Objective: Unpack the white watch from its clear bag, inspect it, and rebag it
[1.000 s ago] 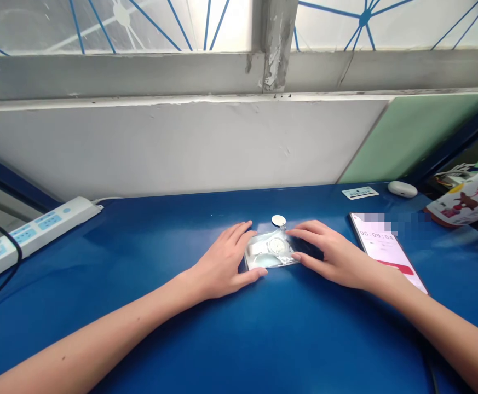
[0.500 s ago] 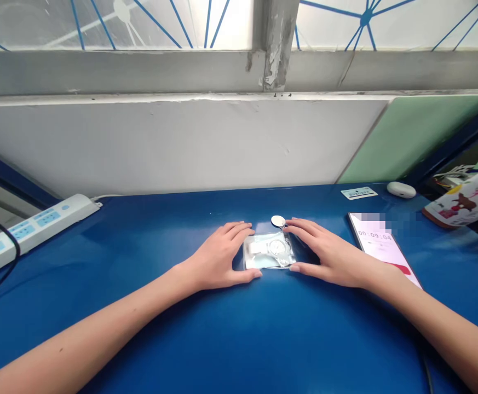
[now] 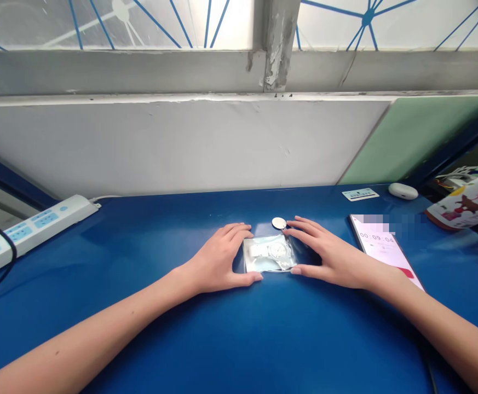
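A small clear plastic packet (image 3: 266,253) lies flat on the blue tabletop between my hands. Through the film show white pieces, one of them round; their kind I cannot make out. My left hand (image 3: 221,256) curves around the packet's left edge, thumb and fingers apart, the fingertips at its upper left corner. On the other side, my right hand (image 3: 324,253) rests with spread fingers, its thumb by the packet's lower right corner. Just beyond the packet lies a round white disc (image 3: 278,223) with a dark rim, close to my right fingertips.
A phone (image 3: 380,246) with a running timer lies beside my right forearm. Farther back are a small card (image 3: 361,194) and a white earbud case (image 3: 403,191). A printed container (image 3: 466,202) stands at the right. On the left lies a white power strip (image 3: 37,227) with a black cable.
The right fingers have spread slightly near the disc. Otherwise the hands, packet and disc keep nearly the same places, with a very small shift of the whole view.
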A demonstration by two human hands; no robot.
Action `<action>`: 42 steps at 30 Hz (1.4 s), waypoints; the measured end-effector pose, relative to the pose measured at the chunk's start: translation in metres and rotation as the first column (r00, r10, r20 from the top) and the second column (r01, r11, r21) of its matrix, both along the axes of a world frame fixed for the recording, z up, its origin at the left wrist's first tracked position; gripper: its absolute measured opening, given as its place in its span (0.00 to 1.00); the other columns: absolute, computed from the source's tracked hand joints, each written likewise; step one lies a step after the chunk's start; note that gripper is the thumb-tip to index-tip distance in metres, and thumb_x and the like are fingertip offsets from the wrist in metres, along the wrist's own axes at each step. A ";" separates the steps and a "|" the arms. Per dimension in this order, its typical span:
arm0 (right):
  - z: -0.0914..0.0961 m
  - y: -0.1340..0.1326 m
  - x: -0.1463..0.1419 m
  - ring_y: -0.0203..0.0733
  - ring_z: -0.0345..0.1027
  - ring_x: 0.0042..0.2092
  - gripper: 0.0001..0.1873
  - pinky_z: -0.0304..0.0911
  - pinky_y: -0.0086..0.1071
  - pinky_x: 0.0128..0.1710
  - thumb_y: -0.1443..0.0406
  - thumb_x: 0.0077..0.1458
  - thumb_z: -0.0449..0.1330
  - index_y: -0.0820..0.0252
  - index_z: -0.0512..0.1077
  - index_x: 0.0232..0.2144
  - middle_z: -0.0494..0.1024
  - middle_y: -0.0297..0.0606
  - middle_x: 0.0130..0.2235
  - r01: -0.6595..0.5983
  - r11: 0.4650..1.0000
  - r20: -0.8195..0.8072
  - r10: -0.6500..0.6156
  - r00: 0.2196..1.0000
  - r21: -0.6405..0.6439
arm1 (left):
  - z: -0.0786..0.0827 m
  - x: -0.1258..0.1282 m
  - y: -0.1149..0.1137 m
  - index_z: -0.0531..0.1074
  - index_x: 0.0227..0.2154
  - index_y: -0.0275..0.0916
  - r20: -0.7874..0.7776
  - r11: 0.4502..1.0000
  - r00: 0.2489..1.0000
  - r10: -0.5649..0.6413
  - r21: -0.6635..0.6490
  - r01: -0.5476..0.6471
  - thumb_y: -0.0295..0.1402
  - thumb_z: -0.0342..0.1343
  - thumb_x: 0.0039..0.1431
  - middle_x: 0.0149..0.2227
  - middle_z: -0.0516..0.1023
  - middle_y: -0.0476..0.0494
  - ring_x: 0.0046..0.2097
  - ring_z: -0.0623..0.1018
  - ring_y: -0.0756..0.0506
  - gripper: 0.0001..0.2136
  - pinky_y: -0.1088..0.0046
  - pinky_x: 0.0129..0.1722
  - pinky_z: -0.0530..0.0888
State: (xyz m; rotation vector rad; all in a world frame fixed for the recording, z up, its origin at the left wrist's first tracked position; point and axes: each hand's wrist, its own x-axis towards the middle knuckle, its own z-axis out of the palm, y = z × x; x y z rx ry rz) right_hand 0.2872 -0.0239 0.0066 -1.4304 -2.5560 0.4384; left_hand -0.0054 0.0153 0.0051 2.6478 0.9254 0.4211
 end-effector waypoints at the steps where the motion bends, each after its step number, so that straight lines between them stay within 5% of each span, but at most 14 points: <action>1: 0.000 0.001 0.000 0.59 0.40 0.71 0.41 0.53 0.55 0.65 0.42 0.57 0.56 0.55 0.58 0.65 0.56 0.46 0.69 -0.001 1.000 -0.005 0.001 1.000 0.004 | 0.000 0.000 0.000 0.66 0.54 0.32 0.004 1.000 1.000 0.001 -0.002 -0.001 0.52 0.64 0.51 0.60 0.68 0.26 0.64 0.65 0.31 0.35 0.49 0.61 0.65; 22: 0.003 -0.001 -0.002 0.60 0.40 0.71 0.40 0.52 0.56 0.65 0.43 0.59 0.55 0.58 0.59 0.65 0.56 0.47 0.69 0.007 1.000 0.008 -0.007 1.000 -0.026 | 0.000 -0.002 0.000 0.65 0.58 0.33 -0.012 0.999 0.999 -0.030 0.039 0.031 0.54 0.63 0.51 0.62 0.67 0.27 0.64 0.64 0.29 0.38 0.47 0.61 0.65; 29: 0.000 0.000 0.003 0.60 0.39 0.71 0.40 0.52 0.57 0.65 0.45 0.61 0.54 0.56 0.53 0.68 0.52 0.45 0.70 -0.059 0.998 0.045 0.059 0.997 0.015 | -0.001 -0.002 -0.002 0.66 0.58 0.34 -0.050 0.999 0.999 -0.015 0.037 0.017 0.50 0.57 0.60 0.63 0.65 0.30 0.65 0.62 0.31 0.30 0.49 0.62 0.63; 32: 0.001 0.000 0.004 0.60 0.46 0.69 0.40 0.56 0.56 0.63 0.46 0.61 0.55 0.57 0.55 0.68 0.55 0.47 0.70 -0.101 0.992 0.049 0.098 0.994 0.073 | -0.001 -0.003 -0.002 0.66 0.59 0.36 -0.054 0.999 0.998 -0.020 0.029 0.022 0.49 0.55 0.63 0.64 0.65 0.31 0.66 0.62 0.31 0.28 0.48 0.62 0.63; 37: 0.006 -0.002 -0.001 0.55 0.65 0.61 0.21 0.64 0.52 0.57 0.58 0.66 0.52 0.49 0.68 0.60 0.71 0.43 0.61 -0.147 0.968 -0.074 0.165 0.984 0.202 | -0.001 -0.004 -0.001 0.65 0.59 0.38 -0.056 0.999 0.998 -0.032 0.039 0.034 0.47 0.52 0.66 0.64 0.65 0.32 0.66 0.62 0.32 0.25 0.49 0.62 0.63; 42: 0.011 -0.005 -0.007 0.48 0.73 0.52 0.17 0.69 0.40 0.51 0.60 0.67 0.52 0.53 0.74 0.53 0.79 0.41 0.51 -0.063 0.991 -0.272 0.093 0.958 0.117 | -0.001 -0.003 -0.002 0.68 0.56 0.38 -0.023 0.998 0.999 -0.030 0.051 0.031 0.44 0.54 0.65 0.62 0.67 0.33 0.65 0.63 0.33 0.21 0.50 0.62 0.64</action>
